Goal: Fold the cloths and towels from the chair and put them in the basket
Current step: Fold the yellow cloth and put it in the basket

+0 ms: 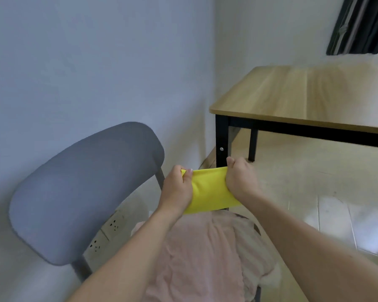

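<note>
Fluffy pink towel [205, 258]; hands stretch smooth yellow cloth [207, 190].

Both bare forearms reaching up from the lower frame toward centre, wrists converging. Left hand [176, 188] closed, thumb on top pinching the yellow cloth [207, 190]. Right hand [241, 179] fisted, knuckles up, gripping the cloth's opposite end, level with the left.
</note>
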Demonstrator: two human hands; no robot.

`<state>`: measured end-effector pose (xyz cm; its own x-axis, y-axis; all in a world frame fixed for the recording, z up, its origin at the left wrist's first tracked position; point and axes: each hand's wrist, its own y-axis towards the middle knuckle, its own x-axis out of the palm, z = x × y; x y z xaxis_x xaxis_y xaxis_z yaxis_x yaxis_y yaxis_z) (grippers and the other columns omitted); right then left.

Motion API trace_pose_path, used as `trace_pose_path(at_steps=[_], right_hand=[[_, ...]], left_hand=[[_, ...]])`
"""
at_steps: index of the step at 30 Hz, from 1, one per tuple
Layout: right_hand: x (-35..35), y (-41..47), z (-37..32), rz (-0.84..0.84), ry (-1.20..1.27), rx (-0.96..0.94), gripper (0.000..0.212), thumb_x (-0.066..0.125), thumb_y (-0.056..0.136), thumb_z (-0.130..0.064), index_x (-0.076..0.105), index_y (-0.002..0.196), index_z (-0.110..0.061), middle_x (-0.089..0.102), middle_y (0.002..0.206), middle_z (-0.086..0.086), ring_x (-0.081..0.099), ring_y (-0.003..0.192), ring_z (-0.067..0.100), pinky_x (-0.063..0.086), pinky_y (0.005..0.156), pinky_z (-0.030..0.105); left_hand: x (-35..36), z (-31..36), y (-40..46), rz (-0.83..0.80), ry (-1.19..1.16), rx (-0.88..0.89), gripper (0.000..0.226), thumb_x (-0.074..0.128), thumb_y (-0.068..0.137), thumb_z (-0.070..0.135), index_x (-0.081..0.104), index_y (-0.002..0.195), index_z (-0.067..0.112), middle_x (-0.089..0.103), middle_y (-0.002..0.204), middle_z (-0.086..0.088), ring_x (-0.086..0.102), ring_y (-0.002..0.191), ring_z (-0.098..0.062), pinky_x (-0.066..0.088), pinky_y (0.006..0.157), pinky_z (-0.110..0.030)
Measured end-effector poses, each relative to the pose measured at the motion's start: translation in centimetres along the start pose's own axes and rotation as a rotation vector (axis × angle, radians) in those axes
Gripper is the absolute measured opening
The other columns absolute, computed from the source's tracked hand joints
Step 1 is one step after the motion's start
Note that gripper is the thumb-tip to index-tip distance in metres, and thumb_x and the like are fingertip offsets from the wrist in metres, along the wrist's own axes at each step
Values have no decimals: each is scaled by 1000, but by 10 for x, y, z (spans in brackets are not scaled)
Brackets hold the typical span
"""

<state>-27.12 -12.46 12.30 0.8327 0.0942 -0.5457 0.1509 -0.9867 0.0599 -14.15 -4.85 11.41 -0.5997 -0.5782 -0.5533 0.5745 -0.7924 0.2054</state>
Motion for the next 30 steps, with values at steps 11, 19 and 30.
trace_pose_path(at_steps=[11, 19, 30], right_hand=[[-275, 45, -280, -12, -56, -42, 41, 25, 103, -37, 52, 97, -8, 57, 103, 10, 48, 88, 24, 35, 76, 35], [-394, 9, -364, -13, -80, -30, 45, 29, 103, -32, 55, 114, 3, 56, 121, 20, 50, 111, 34, 33, 83, 32], [-468, 32, -336, -13, 316, 225, 35, 49, 96, -40, 51, 74, -13, 47, 71, 1, 46, 69, 19, 42, 68, 32]], left_hand=[[-155, 360, 53, 7, -131, 7, 15, 40, 102, 27, 46, 101, 14, 52, 101, 2, 48, 94, -16, 34, 73, -25], [-214, 492, 19, -12, -159, -55, 24, 43, 100, 28, 51, 107, 7, 53, 103, -1, 49, 94, -19, 36, 77, -28], [-161, 540, 26, -137, -302, -137, 20, 43, 100, 31, 50, 107, 14, 53, 107, -4, 53, 101, -24, 46, 92, -40]])
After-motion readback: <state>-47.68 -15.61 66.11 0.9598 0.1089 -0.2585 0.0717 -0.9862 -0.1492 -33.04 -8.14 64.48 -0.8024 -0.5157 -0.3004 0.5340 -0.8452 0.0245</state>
